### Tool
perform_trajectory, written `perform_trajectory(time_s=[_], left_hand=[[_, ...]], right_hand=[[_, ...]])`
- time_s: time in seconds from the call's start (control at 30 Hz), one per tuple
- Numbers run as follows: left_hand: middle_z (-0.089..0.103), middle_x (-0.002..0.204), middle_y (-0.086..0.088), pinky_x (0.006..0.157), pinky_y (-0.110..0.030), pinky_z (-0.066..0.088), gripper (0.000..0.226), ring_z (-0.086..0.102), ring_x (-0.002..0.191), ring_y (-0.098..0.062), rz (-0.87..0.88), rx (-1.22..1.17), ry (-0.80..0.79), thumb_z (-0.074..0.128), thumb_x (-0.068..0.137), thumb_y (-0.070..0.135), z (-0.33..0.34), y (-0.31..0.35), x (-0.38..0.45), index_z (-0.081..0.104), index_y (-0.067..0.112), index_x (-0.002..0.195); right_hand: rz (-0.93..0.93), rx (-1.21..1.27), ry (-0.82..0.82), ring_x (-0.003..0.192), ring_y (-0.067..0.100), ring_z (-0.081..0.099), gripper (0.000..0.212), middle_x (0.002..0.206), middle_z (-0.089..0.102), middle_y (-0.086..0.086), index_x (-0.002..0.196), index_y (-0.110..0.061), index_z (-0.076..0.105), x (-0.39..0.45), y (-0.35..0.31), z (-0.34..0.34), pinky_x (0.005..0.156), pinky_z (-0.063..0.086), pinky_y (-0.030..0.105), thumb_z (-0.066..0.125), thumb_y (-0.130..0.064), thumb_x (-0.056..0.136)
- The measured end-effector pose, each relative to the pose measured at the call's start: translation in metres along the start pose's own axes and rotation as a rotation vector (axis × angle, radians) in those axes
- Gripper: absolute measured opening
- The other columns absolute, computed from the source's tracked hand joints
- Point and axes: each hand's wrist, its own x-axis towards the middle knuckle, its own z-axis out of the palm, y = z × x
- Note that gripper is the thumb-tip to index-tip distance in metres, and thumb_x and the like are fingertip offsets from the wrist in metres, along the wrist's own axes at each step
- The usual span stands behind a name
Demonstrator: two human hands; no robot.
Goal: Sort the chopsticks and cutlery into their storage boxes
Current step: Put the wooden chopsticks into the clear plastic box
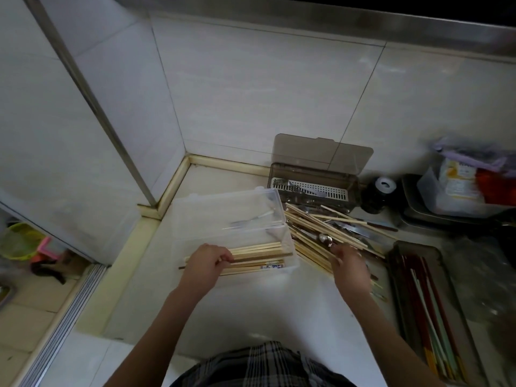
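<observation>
A clear plastic box (290,247) with its lid (223,210) tipped back stands on the white counter. Several pale wooden chopsticks (259,251) lie lengthwise in it. My left hand (206,262) is closed around the left ends of those chopsticks at the box's left side. To the right lies a loose pile of chopsticks and metal cutlery (329,230), with a spoon (325,238) on top. My right hand (349,265) rests on the near edge of that pile, fingers curled on some chopsticks.
A smoky brown box (312,188) with a raised lid and a white slotted insert stands against the back wall. A dark tray (399,277) at the right holds red and light coloured chopsticks. A black jar (378,195) and containers crowd the far right. The counter drops off at the left.
</observation>
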Motion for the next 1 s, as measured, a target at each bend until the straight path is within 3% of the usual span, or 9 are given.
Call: perform_trajectory(time_s=[0.1, 0.23, 0.33, 0.43, 0.53, 0.63, 0.77, 0.87, 1.0], left_hand=[[0.063, 0.09, 0.004, 0.073, -0.021, 0.035, 0.013, 0.051, 0.083, -0.01, -0.048, 0.019, -0.095, 0.065, 0.084, 0.015, 0.0, 0.0, 0.006, 0.072, 0.026, 0.087], [0.059, 0.085, 0.005, 0.076, -0.021, 0.042, 0.031, 0.054, 0.081, -0.011, -0.101, -0.005, -0.12, 0.065, 0.082, 0.008, 0.002, 0.002, 0.01, 0.063, 0.035, 0.068], [0.059, 0.084, 0.004, 0.078, -0.021, 0.044, 0.028, 0.055, 0.079, -0.01, -0.128, -0.029, -0.079, 0.062, 0.079, 0.0, 0.003, 0.004, 0.009, 0.068, 0.026, 0.071], [0.065, 0.086, 0.0, 0.082, -0.024, 0.047, 0.02, 0.056, 0.078, -0.01, -0.151, -0.078, -0.03, 0.063, 0.078, 0.0, 0.004, 0.0, 0.007, 0.072, 0.018, 0.079], [0.067, 0.089, -0.002, 0.081, -0.022, 0.043, 0.017, 0.056, 0.08, -0.012, -0.135, -0.069, 0.06, 0.061, 0.081, 0.002, 0.005, 0.001, 0.005, 0.072, 0.015, 0.084], [0.065, 0.094, -0.004, 0.081, -0.027, 0.042, 0.017, 0.057, 0.089, -0.019, -0.073, -0.002, 0.2, 0.059, 0.083, 0.004, 0.006, 0.006, 0.0, 0.068, 0.013, 0.094], [0.065, 0.103, -0.007, 0.084, -0.034, 0.046, 0.023, 0.058, 0.095, -0.025, 0.003, 0.062, 0.331, 0.061, 0.083, 0.005, 0.006, 0.016, -0.01, 0.064, 0.01, 0.106], [0.065, 0.104, -0.009, 0.084, -0.038, 0.048, 0.023, 0.06, 0.095, -0.027, 0.112, 0.121, 0.431, 0.059, 0.085, 0.006, 0.006, 0.031, -0.015, 0.063, 0.01, 0.107], [0.063, 0.111, -0.006, 0.088, -0.037, 0.047, 0.033, 0.058, 0.103, -0.023, 0.229, 0.151, 0.426, 0.039, 0.09, 0.021, 0.004, 0.05, -0.01, 0.059, 0.013, 0.114]], right_hand=[[0.024, -0.179, -0.175, 0.12, 0.023, 0.042, 0.024, 0.123, 0.054, 0.003, 0.113, -0.021, 0.059, -0.008, 0.022, 0.005, 0.094, 0.045, 0.042, 0.062, -0.023, 0.088], [-0.02, -0.373, -0.181, 0.126, 0.024, 0.036, 0.031, 0.129, 0.048, 0.002, 0.117, -0.023, 0.053, -0.012, 0.018, 0.009, 0.103, 0.037, 0.042, 0.058, -0.036, 0.09], [-0.036, -0.415, -0.182, 0.126, 0.024, 0.039, 0.028, 0.127, 0.051, 0.001, 0.115, -0.023, 0.054, -0.006, 0.019, 0.009, 0.104, 0.036, 0.043, 0.055, -0.037, 0.091], [-0.021, -0.22, -0.078, 0.108, 0.021, 0.054, 0.012, 0.109, 0.061, 0.0, 0.103, -0.022, 0.059, -0.003, 0.021, 0.001, 0.093, 0.043, 0.04, 0.056, -0.026, 0.092], [-0.075, -0.108, 0.064, 0.095, 0.025, 0.06, 0.016, 0.097, 0.064, 0.004, 0.106, -0.019, 0.062, 0.0, 0.018, -0.011, 0.082, 0.048, 0.042, 0.051, -0.019, 0.094], [-0.151, -0.052, 0.269, 0.094, 0.032, 0.059, 0.026, 0.104, 0.062, 0.011, 0.109, -0.017, 0.065, 0.001, 0.001, -0.026, 0.08, 0.048, 0.045, 0.051, -0.005, 0.091], [-0.252, 0.082, 0.507, 0.088, 0.035, 0.054, 0.028, 0.098, 0.059, 0.013, 0.101, -0.012, 0.067, -0.001, -0.022, -0.043, 0.066, 0.049, 0.045, 0.054, 0.006, 0.084], [-0.332, 0.11, 0.572, 0.089, 0.031, 0.051, 0.029, 0.098, 0.059, 0.011, 0.097, -0.01, 0.066, -0.006, -0.034, -0.045, 0.063, 0.047, 0.041, 0.054, 0.01, 0.08], [-0.304, 0.19, 0.633, 0.09, 0.023, 0.045, 0.029, 0.093, 0.061, 0.01, 0.096, -0.008, 0.062, -0.022, -0.039, -0.038, 0.061, 0.045, 0.04, 0.053, 0.013, 0.079]])
